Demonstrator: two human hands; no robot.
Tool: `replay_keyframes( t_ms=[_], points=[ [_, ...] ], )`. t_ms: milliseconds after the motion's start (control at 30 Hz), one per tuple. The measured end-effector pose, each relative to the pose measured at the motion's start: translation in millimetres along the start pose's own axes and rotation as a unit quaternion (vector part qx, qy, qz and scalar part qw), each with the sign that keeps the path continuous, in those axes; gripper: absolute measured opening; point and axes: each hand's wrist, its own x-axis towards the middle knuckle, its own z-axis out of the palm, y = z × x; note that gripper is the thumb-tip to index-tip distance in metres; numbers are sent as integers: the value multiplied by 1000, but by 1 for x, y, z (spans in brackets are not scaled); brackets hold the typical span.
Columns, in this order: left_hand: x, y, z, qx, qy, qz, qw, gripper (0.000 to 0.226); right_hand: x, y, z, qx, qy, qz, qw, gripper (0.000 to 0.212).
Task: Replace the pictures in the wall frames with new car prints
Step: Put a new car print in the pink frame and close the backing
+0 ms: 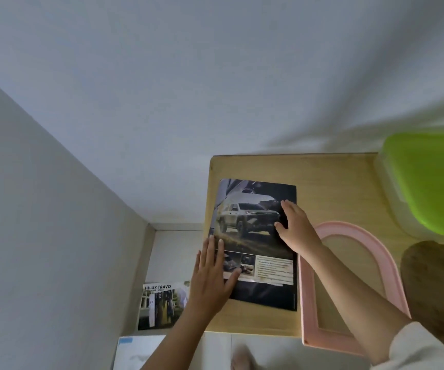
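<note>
Pale wooden worktop carries a glossy car print showing a pickup truck, lying flat under both hands. The left hand presses its lower left part, fingers straight and slightly spread. The right hand rests on its right edge, fingers straight and close together. Just right of the right fingers lies a pink arched plastic frame, with a brown wooden board beyond it. Further right stands a clear plastic box with a green lid, its contents hidden. Left of the left fingers, on the floor, lies a "HILUX TRAVO" brochure.
</note>
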Motion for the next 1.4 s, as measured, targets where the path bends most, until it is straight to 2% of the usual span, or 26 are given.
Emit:
replay_keyframes(
  t_ms=[333,500,767,933,1167,1400],
  points=[
    [4,-6,26,-36,20,3,999,81,21,-12,11,5,46,30,998,61],
    [4,-7,30,-32,34,4,999,77,33,-11,5,11,22,59,998,59],
    [5,-9,31,-3,33,7,999,78,39,-10,1,46,1,70,997,45],
    [5,-9,31,-1,25,2,1000,78,29,-12,1,109,16,58,992,36],
    [5,-8,28,-4,15,-5,1000,77,12,-18,-9,234,114,109,959,42],
    [6,-7,21,-26,-3,-6,1000,84,-19,-8,-9,332,51,121,934,48]
  ],
)
